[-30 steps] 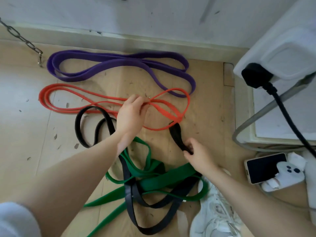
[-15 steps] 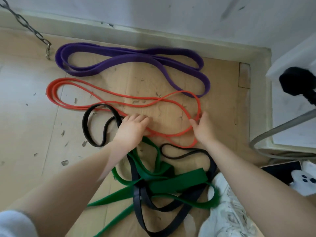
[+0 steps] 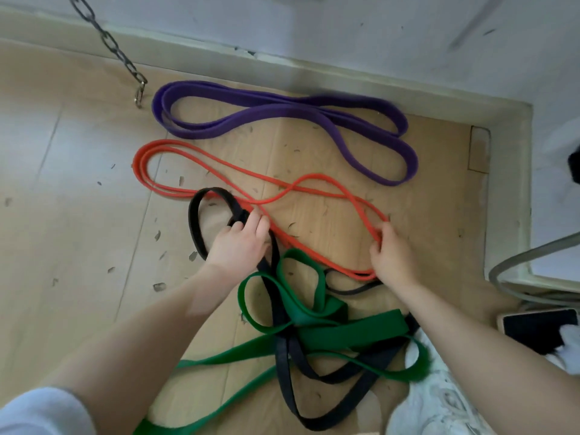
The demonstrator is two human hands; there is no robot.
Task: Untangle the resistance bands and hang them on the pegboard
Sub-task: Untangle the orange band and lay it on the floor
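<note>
A metal chain (image 3: 108, 42) hung down at the upper left, its clip end near the wooden floor (image 3: 62, 215). To its right, along the skirting, a purple resistance band (image 3: 282, 111) lay in long flat loops, apart from the others. Below it a red band (image 3: 219, 171) stretched across the floor in a thin figure-eight. A black band (image 3: 196, 227) looped over the red one's lower edge at the centre left. The left hand (image 3: 240, 243) rested there with its fingers curled round the black band; its grip looked closed on that band, though the fingertips were partly hidden. Lower down, the black band ran into a tangle with a wide green band (image 3: 342, 332), the two crossing each other several times on the floor. Further right, the right hand (image 3: 392, 255) pinched the right end of the red band between thumb and fingers. A pale shoe (image 3: 439, 406) showed at the bottom right, and a dark phone (image 3: 536, 328) lay at the far right edge.
</note>
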